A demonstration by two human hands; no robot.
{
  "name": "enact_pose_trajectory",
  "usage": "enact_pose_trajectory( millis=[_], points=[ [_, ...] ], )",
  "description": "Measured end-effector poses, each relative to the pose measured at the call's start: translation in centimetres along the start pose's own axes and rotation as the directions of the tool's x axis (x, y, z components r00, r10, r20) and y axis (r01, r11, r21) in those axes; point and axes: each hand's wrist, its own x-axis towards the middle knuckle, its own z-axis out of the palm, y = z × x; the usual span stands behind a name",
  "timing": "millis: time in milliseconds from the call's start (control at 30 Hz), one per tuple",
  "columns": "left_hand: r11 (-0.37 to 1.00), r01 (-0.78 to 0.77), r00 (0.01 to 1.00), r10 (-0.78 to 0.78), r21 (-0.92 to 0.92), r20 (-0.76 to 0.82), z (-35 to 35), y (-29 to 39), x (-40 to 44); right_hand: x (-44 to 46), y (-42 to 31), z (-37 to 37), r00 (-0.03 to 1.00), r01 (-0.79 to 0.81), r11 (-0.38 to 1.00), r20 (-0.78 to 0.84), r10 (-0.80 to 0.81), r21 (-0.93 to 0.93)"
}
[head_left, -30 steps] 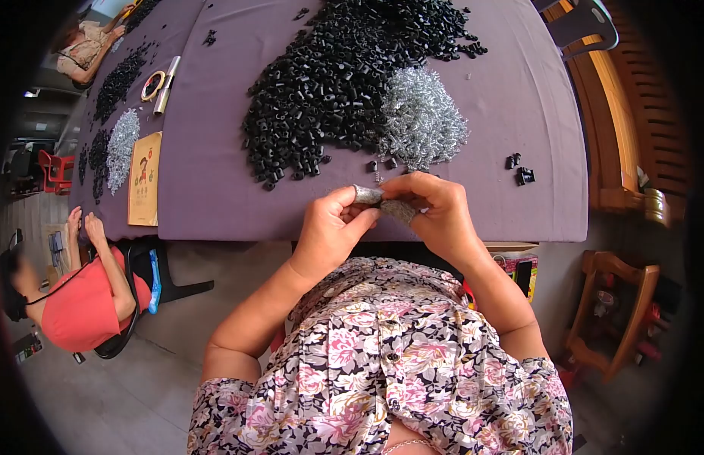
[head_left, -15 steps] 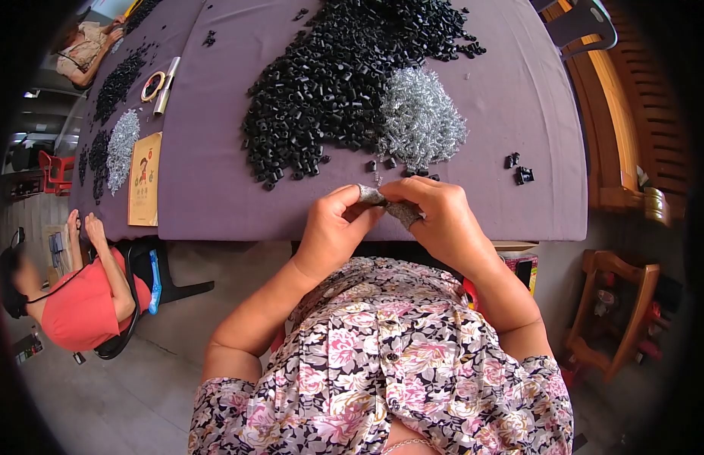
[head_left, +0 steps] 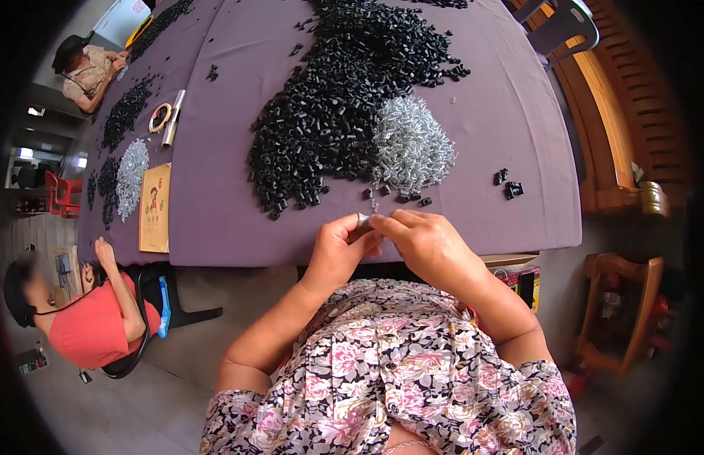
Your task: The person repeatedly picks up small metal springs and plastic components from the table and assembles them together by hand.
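Observation:
My left hand [head_left: 337, 254] and my right hand [head_left: 429, 244] meet at the near edge of the table, fingertips pinched together. Whatever lies between them is hidden by the fingers. Greyish wrapping shows on a left fingertip. Just beyond the hands, a few loose black plastic pieces [head_left: 403, 199] and some tiny metal springs [head_left: 375, 205] lie on the cloth. Behind those are a heap of silvery springs [head_left: 414, 145] and a larger heap of short, tube-like black plastic parts [head_left: 310, 148].
Purple cloth covers the table [head_left: 215, 167]. Two black clusters [head_left: 511, 188] sit at right. Leftward are a yellow booklet [head_left: 155, 208], a tape roll [head_left: 160, 117] and smaller heaps. A person in red [head_left: 94, 326] sits at left; another person [head_left: 90, 76] works farther off.
The view has shifted, so the table sits lower in it. My right hand has turned, its fingers now reaching over the left fingertips; the hands remain together.

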Motion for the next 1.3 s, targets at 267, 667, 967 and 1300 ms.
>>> enact_pose_trajectory(
  millis=[267,667,967,1300],
  points=[
    [0.966,0.053,0.999,-0.053,-0.252,0.007,0.5,0.8,-0.1,-0.7,1.0,0.6,0.981,-0.105,0.952,-0.125,0.145,0.286],
    [0.808,0.069,0.996,-0.084,-0.585,0.001,0.7,-0.4,0.4,-0.6,1.3,3.3,0.898,-0.124,0.757,-0.252,0.36,0.642],
    [0.933,-0.014,1.0,0.019,-0.361,0.012,0.3,0.6,0.4,0.2,2.6,1.6,0.935,-0.141,0.788,-0.181,0.305,0.599],
    [0.989,-0.122,0.992,0.12,0.082,0.025,0.4,1.2,-0.2,0.1,3.0,-0.6,0.918,-0.384,0.707,0.158,0.365,0.594]
  ],
)
